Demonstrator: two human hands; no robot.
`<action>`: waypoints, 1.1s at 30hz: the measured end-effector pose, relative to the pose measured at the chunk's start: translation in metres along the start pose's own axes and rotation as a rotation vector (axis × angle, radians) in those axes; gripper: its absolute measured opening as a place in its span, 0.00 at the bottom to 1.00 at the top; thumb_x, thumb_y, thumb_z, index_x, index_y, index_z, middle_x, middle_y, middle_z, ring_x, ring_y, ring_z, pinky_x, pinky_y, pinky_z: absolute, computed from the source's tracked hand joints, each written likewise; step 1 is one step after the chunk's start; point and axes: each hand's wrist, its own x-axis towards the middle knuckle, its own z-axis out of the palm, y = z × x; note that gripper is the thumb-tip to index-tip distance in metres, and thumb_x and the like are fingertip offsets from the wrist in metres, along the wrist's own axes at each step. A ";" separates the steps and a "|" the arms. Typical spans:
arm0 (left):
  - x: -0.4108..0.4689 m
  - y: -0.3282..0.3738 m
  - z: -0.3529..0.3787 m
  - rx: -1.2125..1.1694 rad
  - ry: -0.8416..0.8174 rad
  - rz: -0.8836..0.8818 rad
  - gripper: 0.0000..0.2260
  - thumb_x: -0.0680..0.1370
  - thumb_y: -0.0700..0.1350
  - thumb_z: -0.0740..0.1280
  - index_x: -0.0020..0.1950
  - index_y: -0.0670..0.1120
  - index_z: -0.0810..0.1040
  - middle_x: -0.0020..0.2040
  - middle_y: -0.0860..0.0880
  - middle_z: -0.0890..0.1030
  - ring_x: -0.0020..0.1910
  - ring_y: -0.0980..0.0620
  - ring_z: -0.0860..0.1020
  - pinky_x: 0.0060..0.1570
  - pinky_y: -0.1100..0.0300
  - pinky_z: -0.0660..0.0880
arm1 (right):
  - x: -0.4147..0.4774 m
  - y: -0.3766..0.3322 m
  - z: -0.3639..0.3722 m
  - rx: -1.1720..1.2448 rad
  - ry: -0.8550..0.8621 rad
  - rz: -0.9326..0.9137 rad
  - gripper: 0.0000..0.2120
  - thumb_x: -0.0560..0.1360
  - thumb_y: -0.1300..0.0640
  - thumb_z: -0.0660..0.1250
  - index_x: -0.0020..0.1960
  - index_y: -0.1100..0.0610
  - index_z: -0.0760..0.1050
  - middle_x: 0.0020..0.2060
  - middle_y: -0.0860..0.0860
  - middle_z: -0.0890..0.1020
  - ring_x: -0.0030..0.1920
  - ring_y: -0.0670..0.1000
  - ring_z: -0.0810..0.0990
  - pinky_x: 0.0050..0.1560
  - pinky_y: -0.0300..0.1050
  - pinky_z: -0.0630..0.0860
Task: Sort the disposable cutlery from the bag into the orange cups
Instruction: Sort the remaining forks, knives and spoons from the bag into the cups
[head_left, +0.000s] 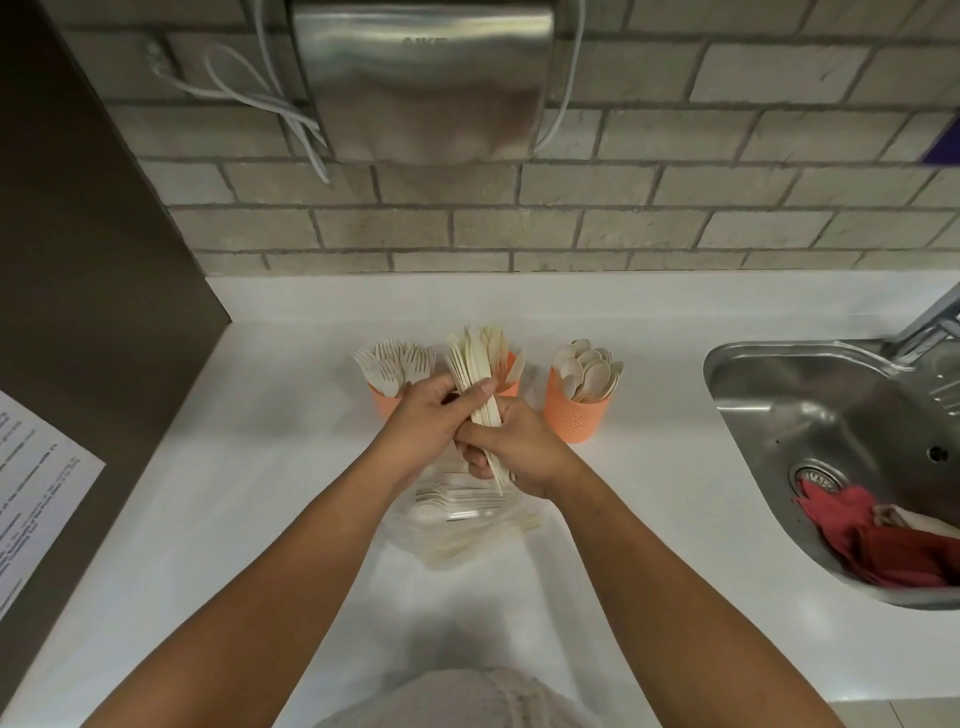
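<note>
Three orange cups stand in a row on the white counter. The left cup (382, 399) holds forks (397, 361). The right cup (575, 415) holds spoons (589, 371). The middle cup (510, 382) is mostly hidden behind a bundle of pale knives (478, 364). My left hand (431, 423) grips the bundle's middle, and my right hand (519, 452) holds its lower end. Below my hands lies a clear plastic bag (467, 525) with several more pieces of cutlery inside.
A steel sink (810, 415) with red cloths (878, 540) and a tap (930, 322) sits at the right. A steel hand dryer (421, 78) hangs on the brick wall behind. A printed sheet (31, 488) lies on the dark panel at the left.
</note>
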 end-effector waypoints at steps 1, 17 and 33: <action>0.000 0.001 0.003 0.012 0.002 -0.008 0.12 0.84 0.50 0.67 0.57 0.41 0.81 0.30 0.40 0.80 0.27 0.40 0.79 0.34 0.45 0.82 | 0.000 0.000 -0.002 0.012 -0.012 0.029 0.07 0.79 0.69 0.66 0.43 0.62 0.77 0.31 0.58 0.77 0.28 0.52 0.73 0.29 0.45 0.69; 0.012 0.005 0.016 -0.067 0.059 -0.085 0.15 0.86 0.52 0.61 0.54 0.43 0.83 0.49 0.50 0.88 0.45 0.50 0.86 0.38 0.56 0.81 | -0.009 -0.001 -0.016 0.012 -0.129 0.168 0.04 0.79 0.64 0.69 0.46 0.58 0.77 0.35 0.53 0.75 0.32 0.51 0.71 0.31 0.43 0.67; 0.010 0.007 0.027 -0.214 0.083 -0.008 0.13 0.86 0.47 0.61 0.48 0.44 0.80 0.37 0.48 0.80 0.30 0.56 0.77 0.31 0.64 0.74 | 0.030 -0.064 -0.041 -0.336 0.206 -0.055 0.14 0.78 0.51 0.72 0.48 0.64 0.81 0.33 0.55 0.81 0.31 0.50 0.78 0.36 0.45 0.75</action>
